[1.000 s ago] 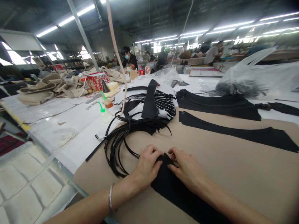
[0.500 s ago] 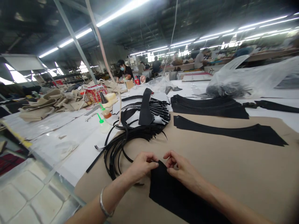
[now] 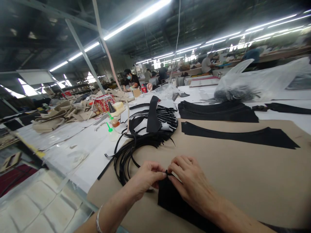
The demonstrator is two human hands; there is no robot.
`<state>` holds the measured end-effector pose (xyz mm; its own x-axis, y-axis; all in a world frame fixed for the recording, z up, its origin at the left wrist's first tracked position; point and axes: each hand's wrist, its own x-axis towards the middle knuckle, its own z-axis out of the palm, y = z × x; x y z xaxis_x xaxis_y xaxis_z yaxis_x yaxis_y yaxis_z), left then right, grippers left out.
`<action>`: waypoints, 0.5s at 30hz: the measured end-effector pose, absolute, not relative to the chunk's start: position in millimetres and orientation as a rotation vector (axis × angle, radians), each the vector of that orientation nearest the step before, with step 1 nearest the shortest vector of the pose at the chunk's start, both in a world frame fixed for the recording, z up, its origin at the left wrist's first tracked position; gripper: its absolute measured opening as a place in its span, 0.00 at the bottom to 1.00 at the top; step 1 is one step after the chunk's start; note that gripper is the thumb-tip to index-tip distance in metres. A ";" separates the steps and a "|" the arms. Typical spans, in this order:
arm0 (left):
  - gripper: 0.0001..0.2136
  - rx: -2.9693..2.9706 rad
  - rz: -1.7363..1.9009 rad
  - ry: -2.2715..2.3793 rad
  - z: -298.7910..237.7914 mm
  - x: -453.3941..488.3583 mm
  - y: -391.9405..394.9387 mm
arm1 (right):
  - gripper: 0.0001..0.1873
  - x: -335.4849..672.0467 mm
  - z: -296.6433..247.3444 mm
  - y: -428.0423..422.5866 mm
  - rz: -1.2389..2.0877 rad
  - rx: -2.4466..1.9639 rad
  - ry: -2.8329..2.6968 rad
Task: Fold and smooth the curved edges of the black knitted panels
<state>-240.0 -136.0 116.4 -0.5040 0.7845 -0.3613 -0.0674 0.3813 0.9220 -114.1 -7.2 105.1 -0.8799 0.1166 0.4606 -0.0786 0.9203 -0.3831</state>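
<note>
A black fabric piece [image 3: 173, 202] lies on a tan cardboard sheet [image 3: 243, 174] right in front of me. My left hand [image 3: 147, 178] and my right hand [image 3: 188, 183] meet at its far tip, both with fingers pinched on that tip. A silver bracelet sits on my left wrist. Just beyond my left hand lies a fan of thin black strips [image 3: 131, 150].
Another long black cut piece [image 3: 238, 136] lies further back on the cardboard, with a stack of black pieces [image 3: 216, 111] behind it. Glue bottles with green caps [image 3: 112, 127] stand at the left. A clear plastic bag [image 3: 257, 82] is at the right. People work at far tables.
My hands went from lying flat on the fabric tip to pinching it together. The view has tilted up and shifted slightly.
</note>
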 end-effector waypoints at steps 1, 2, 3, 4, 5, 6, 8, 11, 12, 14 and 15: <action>0.13 0.629 1.239 1.775 117.9 -238.9 -136.7 | 0.04 -113.6 104.7 -8.1 0.508 -0.038 -2.596; 0.13 0.630 1.238 1.775 119.4 -237.9 -137.5 | 0.04 -113.1 104.3 -8.8 0.478 -0.045 -2.601; 0.13 0.632 1.236 1.778 120.7 -236.9 -138.3 | 0.04 -112.5 104.1 -9.6 0.454 -0.047 -2.603; 0.13 0.635 1.234 1.784 121.7 -236.0 -139.2 | 0.04 -111.8 104.0 -10.3 0.434 -0.045 -2.605; 0.13 0.638 1.231 1.792 122.6 -235.1 -140.0 | 0.05 -111.1 104.1 -11.1 0.418 -0.040 -2.610; 0.13 0.643 1.229 1.804 123.2 -234.3 -140.7 | 0.05 -110.4 104.3 -11.9 0.403 -0.038 -2.614; 0.13 0.662 1.218 1.834 124.3 -232.8 -141.7 | 0.06 -109.1 105.3 -13.6 0.369 -0.034 -2.619; 0.10 0.706 1.195 1.897 126.2 -230.2 -142.0 | 0.07 -108.2 106.8 -15.9 0.322 -0.027 -2.613; 0.10 0.722 1.187 1.918 126.7 -229.3 -141.9 | 0.07 -108.0 107.2 -16.6 0.311 -0.023 -2.612; 0.09 0.757 1.173 1.957 127.5 -227.2 -141.6 | 0.08 -107.8 107.5 -17.8 0.279 -0.008 -2.613; 0.09 0.777 1.166 1.974 127.6 -226.2 -141.6 | 0.08 -107.6 107.5 -18.4 0.260 0.001 -2.615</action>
<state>-226.2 -141.6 127.6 -0.5705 0.7763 -0.2681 0.1400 0.4136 0.8996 -107.6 -18.4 107.5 -0.8709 0.0476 0.4892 -0.0496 0.9817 -0.1838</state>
